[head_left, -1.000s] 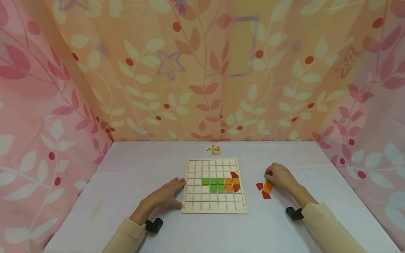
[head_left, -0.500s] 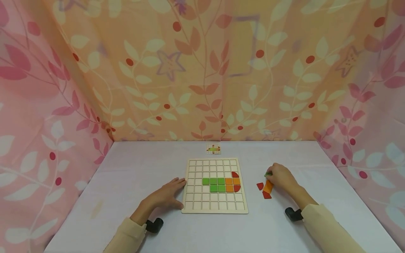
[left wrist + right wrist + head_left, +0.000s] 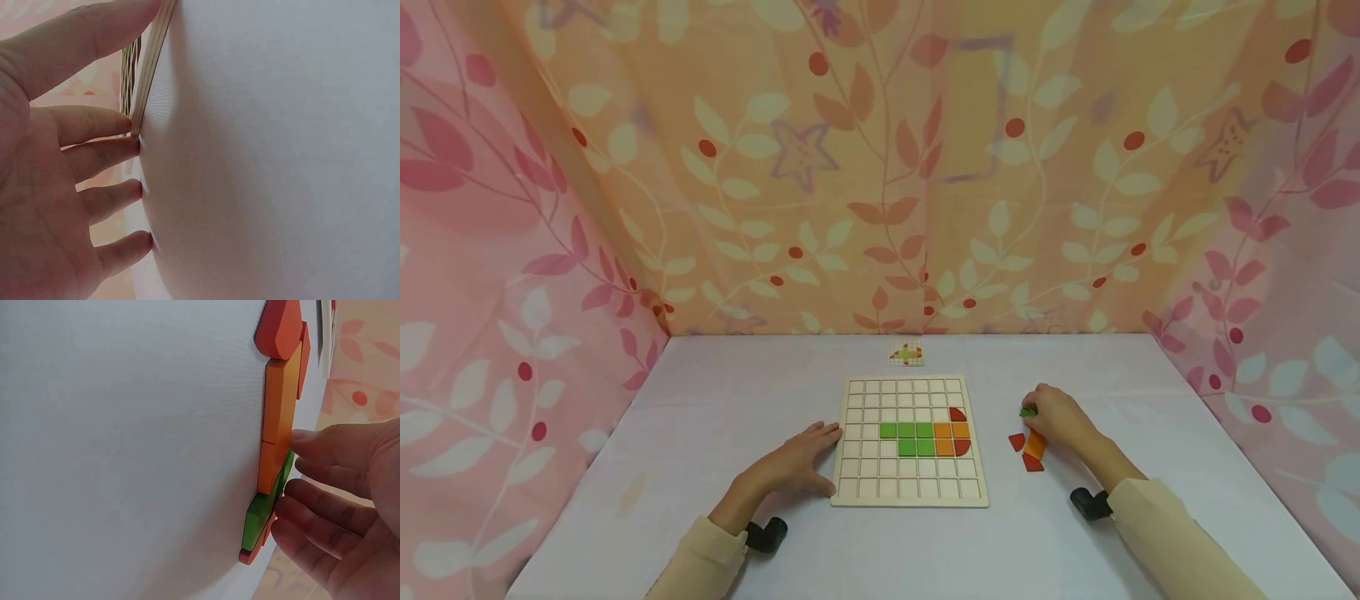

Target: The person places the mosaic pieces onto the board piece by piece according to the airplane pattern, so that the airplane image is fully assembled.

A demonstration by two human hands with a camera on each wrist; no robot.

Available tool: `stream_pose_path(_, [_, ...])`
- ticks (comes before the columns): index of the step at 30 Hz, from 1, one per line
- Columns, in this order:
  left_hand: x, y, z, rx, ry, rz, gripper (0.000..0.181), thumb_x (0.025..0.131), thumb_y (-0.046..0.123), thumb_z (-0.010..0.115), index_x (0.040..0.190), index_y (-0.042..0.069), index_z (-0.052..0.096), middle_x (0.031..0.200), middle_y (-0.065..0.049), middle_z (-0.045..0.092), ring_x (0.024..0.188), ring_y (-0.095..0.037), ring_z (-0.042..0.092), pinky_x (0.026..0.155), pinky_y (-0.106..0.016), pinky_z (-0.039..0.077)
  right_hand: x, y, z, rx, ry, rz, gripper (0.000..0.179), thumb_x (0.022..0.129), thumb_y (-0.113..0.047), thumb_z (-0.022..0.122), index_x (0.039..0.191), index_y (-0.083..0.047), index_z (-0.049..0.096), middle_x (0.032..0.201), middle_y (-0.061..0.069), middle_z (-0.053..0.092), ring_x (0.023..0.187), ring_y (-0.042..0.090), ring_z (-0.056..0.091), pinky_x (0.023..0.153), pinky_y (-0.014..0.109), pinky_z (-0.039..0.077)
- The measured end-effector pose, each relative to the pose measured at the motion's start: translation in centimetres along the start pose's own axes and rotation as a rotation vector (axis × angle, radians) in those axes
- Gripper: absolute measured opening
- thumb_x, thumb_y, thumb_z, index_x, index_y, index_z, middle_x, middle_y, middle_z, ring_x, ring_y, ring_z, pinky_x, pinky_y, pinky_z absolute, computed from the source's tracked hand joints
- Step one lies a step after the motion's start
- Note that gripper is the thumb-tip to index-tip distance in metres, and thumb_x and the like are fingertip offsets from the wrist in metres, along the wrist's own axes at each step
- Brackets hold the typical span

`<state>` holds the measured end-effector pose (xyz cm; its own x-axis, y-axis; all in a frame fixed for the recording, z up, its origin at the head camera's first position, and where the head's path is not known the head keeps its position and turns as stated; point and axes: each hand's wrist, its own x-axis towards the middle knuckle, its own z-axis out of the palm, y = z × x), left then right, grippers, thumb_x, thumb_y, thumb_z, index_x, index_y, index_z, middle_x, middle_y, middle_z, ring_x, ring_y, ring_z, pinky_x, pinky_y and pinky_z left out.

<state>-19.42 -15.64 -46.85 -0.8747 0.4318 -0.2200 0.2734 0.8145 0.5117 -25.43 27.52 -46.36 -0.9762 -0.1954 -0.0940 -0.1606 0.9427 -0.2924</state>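
Note:
My left hand rests on the table at the left edge of a wooden grid board, its spread fingers and thumb touching that side. Several green, orange and red tiles lie in the board's right-hand squares. To the right of the board, my right hand pinches a small green tile between thumb and fingertips, low over the loose pieces. Beneath it lie orange tiles and red tiles. In the right wrist view, another green tile and a red piece sit past the orange tiles.
A small pattern card lies behind the board. Patterned curtains enclose the white table at the back and sides. Each wrist carries a black camera mount.
My right hand has shifted slightly left and away from me, and the green tile at its fingertips has moved with it. The left hand and the board have stayed in place.

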Motion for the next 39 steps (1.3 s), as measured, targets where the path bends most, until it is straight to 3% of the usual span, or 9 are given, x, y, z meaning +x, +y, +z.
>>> stream_pose_path(18, [0.0,0.0,0.0,0.015,-0.007,-0.004,0.09,0.073,0.024,0.085,0.148,0.003,0.04,0.157,-0.011,0.036,0.149,-0.036,0.022,0.117,-0.057,0.025,0.9,-0.6,0.2,0.052,-0.055,0.077,0.026,0.084,-0.009,0.072,0.108,0.002,0.071,0.098,0.014,0.064,0.083,0.023,0.056,0.077,0.034,0.059])
stream_pose_path(28, [0.0,0.2,-0.1,0.018,-0.01,-0.005,0.089,0.073,0.023,0.085,0.147,0.002,0.04,0.157,-0.012,0.036,0.149,-0.037,0.023,0.117,-0.058,0.025,0.7,-1.1,-0.2,0.071,0.017,-0.024,0.026,0.083,-0.009,0.072,0.106,0.003,0.072,0.095,0.012,0.065,0.081,0.022,0.057,0.08,0.039,0.058])
stream_pose_path(39, [0.1,0.3,-0.1,0.018,-0.009,-0.013,0.089,0.072,0.023,0.086,0.147,0.003,0.041,0.157,-0.011,0.036,0.149,-0.036,0.023,0.117,-0.057,0.026,0.4,-3.8,-0.9,0.109,0.059,-0.1,0.024,0.084,-0.01,0.071,0.104,0.002,0.073,0.094,0.009,0.066,0.083,0.021,0.057,0.085,0.042,0.056])
